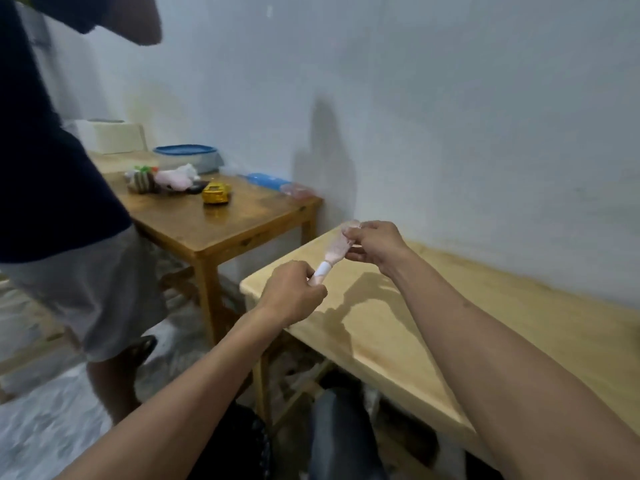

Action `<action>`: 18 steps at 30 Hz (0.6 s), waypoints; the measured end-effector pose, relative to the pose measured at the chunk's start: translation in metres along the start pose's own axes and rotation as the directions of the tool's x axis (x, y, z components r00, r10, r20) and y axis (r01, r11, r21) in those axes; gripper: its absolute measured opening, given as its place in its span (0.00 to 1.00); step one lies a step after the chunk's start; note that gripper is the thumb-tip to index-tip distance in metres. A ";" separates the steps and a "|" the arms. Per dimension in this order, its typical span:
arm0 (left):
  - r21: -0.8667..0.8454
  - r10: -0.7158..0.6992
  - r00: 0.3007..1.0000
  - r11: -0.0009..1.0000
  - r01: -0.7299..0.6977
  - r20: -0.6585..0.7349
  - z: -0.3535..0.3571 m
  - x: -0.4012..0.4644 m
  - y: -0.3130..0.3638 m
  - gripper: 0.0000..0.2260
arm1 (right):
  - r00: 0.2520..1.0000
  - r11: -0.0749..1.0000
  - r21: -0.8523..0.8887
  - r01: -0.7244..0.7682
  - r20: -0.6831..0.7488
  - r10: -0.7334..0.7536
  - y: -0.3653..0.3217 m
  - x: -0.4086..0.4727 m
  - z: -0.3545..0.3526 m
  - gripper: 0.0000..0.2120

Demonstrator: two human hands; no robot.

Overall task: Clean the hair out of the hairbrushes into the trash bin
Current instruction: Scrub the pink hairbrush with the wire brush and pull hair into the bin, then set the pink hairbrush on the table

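I hold a small pink hairbrush (335, 250) with a white band on its handle, above the left end of a pale wooden table (450, 327). My left hand (294, 292) is closed around the handle's lower end. My right hand (375, 245) pinches at the brush's head with its fingertips. The view is blurred, so I cannot tell whether there is hair in the bristles. No trash bin shows in the frame.
A person (52, 188) in a dark shirt and grey shorts stands at the left. A darker wooden table (221, 220) behind carries a yellow toy car (215, 194), soft toys (162, 180), a blue-lidded box (188, 155) and a blue item (266, 180). The wall runs close along the right.
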State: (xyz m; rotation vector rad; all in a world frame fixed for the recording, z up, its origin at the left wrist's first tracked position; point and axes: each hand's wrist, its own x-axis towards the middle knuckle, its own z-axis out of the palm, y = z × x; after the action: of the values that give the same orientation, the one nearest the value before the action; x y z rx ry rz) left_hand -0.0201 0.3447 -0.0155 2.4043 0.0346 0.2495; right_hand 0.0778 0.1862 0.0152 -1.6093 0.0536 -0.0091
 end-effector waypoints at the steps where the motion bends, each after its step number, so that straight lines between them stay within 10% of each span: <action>1: -0.018 0.007 1.000 1.000 -0.006 0.022 0.009 0.005 0.009 0.09 | 1.000 1.000 -0.014 -0.003 -0.030 0.003 0.002 0.005 -0.016 0.07; 18: -0.055 0.197 0.965 0.980 -0.190 0.175 0.177 0.106 0.114 0.15 | 0.937 0.935 -0.298 -0.191 -0.340 0.083 0.057 0.115 -0.199 0.16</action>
State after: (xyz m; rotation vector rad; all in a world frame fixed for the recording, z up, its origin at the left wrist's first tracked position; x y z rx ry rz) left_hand 0.1124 0.1535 -0.0511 2.3844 -0.2868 0.1202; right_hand 0.1830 -0.0189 -0.0371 -1.9201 0.4447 -0.1629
